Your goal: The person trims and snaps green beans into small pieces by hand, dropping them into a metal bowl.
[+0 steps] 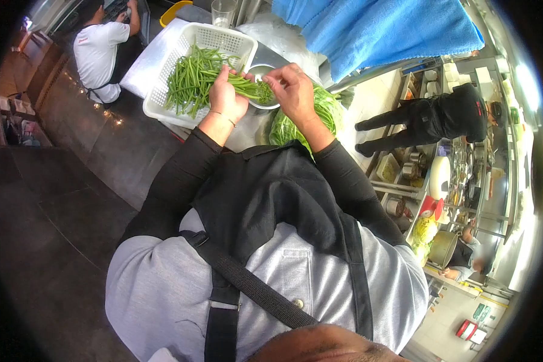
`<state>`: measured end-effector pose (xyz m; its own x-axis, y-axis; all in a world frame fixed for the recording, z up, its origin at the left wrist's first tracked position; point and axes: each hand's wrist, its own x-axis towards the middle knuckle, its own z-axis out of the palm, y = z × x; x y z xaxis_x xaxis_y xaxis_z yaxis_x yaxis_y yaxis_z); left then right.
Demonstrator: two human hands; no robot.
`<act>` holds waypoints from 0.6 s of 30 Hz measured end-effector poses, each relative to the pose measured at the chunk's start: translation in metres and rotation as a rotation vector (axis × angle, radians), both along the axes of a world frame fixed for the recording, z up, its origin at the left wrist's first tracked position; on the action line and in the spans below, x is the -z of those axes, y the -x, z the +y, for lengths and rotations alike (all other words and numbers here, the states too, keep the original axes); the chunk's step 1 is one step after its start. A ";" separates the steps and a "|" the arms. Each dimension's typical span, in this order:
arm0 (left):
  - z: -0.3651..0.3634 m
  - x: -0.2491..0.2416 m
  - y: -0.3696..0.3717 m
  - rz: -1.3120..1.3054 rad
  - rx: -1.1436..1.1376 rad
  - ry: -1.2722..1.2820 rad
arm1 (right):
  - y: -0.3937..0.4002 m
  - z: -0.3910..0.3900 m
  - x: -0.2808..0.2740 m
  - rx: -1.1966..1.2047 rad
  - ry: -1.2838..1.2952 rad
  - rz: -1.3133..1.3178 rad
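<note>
My left hand [228, 98] is closed around a bunch of green beans, near the right side of a white perforated basket [153, 108]. More long green beans [190, 81] lie inside that basket. At the tips of the held bunch, my right hand [293, 92] has its fingers pinched together; whatever is between them is too small to make out. Beneath the hands is a round metal bowl [260, 71], partly covered by them. A clear plastic bag of green vegetables [322, 114] sits beside and below my right hand.
A blue cloth [380, 36] hangs beyond the bag. A clear glass [223, 12] stands behind the basket. One person in a white shirt [102, 51] is at the upper left, another in dark clothes [443, 114] at the right. Shelves with kitchenware line the right side.
</note>
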<state>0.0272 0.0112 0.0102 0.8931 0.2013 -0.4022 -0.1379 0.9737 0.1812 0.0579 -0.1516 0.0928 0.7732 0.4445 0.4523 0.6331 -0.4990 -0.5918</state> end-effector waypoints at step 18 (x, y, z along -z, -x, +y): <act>0.019 -0.025 0.005 -0.258 0.071 -0.015 | -0.004 -0.010 0.018 -0.041 -0.131 0.365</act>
<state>0.0224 0.0304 0.0349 0.9779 0.1388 -0.1567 -0.1128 0.9800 0.1639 0.0621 -0.1615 0.0749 0.8764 0.4353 0.2059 0.3871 -0.3828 -0.8388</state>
